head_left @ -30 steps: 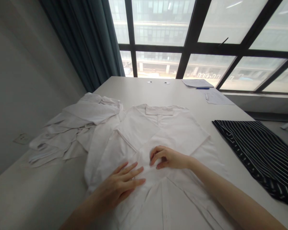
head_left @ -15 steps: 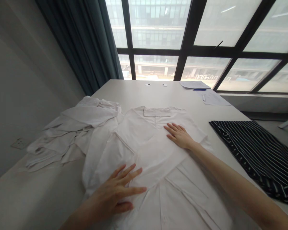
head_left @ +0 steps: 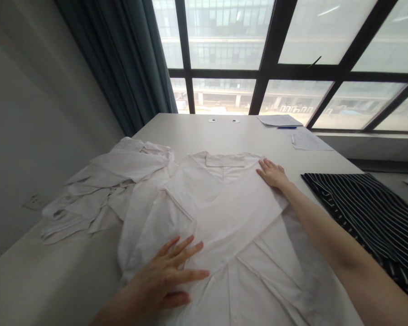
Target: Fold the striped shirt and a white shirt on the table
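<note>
A white shirt (head_left: 231,213) lies spread on the white table, its collar end toward the window and a sleeve folded slantwise across its middle. My left hand (head_left: 170,274) rests on the near left part of the shirt, fingers spread. At the far right shoulder, my right hand (head_left: 272,173) lies flat on the cloth with its fingers stretched out. Neither hand grips the fabric. Left of the shirt, touching its edge, is a rumpled heap of white clothing (head_left: 98,185).
A black garment with white stripes (head_left: 367,217) lies along the table's right edge. Papers (head_left: 280,120) and a blue pen (head_left: 287,127) are at the far right corner. Two cable-hole covers (head_left: 236,121) sit near the back edge of the table (head_left: 190,131). A dark curtain (head_left: 122,68) hangs behind.
My right hand has slid right and slightly away from me, from the upper chest of the shirt to its right shoulder. My left hand has stayed nearly still.
</note>
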Tool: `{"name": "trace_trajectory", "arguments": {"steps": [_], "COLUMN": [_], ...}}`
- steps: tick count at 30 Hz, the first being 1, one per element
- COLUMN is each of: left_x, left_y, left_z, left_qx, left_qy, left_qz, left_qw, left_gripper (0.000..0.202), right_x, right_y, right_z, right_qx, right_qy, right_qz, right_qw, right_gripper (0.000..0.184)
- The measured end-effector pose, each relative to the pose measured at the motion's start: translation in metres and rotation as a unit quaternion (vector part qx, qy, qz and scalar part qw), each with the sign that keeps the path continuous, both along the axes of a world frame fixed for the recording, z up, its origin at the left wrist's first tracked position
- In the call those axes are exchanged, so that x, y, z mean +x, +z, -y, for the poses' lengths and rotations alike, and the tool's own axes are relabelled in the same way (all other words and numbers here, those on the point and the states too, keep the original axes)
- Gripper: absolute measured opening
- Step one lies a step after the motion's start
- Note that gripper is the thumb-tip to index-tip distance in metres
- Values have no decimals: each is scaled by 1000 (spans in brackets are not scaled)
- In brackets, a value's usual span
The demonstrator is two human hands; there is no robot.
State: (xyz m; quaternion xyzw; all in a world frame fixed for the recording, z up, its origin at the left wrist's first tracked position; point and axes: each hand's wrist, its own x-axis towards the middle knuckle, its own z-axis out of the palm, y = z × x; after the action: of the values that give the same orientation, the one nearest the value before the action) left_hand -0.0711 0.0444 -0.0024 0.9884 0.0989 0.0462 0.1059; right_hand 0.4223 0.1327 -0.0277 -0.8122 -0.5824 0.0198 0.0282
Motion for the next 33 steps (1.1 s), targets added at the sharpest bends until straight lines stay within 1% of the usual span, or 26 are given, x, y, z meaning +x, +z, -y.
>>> {"name": "trace_trajectory", "arguments": {"steps": [4,6,7,9,11,14,15,16,18,20,23,26,29,31,33], "left_x": [0,2,4,9,14,18,18,17,14,10,4,0,-2,1,10], "left_y": [2,5,6,6,5,1,0,-2,-4,-6,-9,-12,-8,0,12], "left_z": [0,1,1,4,7,12,12,12,10,7,3,-7,-32,-57,-85], "left_qx": [8,5,6,13,27,49,56,64,79,91,100,128,172,185,177], "left_qy": [4,8,12,24,43,85,100,114,131,140,160,206,256,292,344], "left_qz": [-20,-20,-15,-2,9,19,19,16,7,0,7,34,58,56,37], "left_qw": [1000,1000,1000,1000,999,995,993,991,988,986,982,970,950,937,921], "left_gripper": [57,56,55,52,53,57,58,59,59,59,60,59,49,46,45], "right_x": [3,-4,-10,-30,-57,-92,-98,-100,-91,-69,-28,2,16,20,21], "right_y": [2,5,7,9,8,2,-1,-3,-7,-10,-16,-20,-20,-18,-15], "right_z": [-1,3,6,16,32,67,79,91,111,127,146,161,166,161,149], "right_qx": [36,69,89,125,146,125,110,96,70,60,70,86,101,111,118], "right_qy": [-53,-71,-67,-34,29,155,180,191,192,162,112,78,87,91,80], "right_qz": [20,41,54,79,88,45,24,4,-21,-18,11,23,-2,-28,-54], "right_qw": [998,994,992,988,985,979,977,977,979,985,991,993,991,989,988], "right_gripper": [62,58,56,53,51,48,48,49,52,53,55,54,54,53,51]}}
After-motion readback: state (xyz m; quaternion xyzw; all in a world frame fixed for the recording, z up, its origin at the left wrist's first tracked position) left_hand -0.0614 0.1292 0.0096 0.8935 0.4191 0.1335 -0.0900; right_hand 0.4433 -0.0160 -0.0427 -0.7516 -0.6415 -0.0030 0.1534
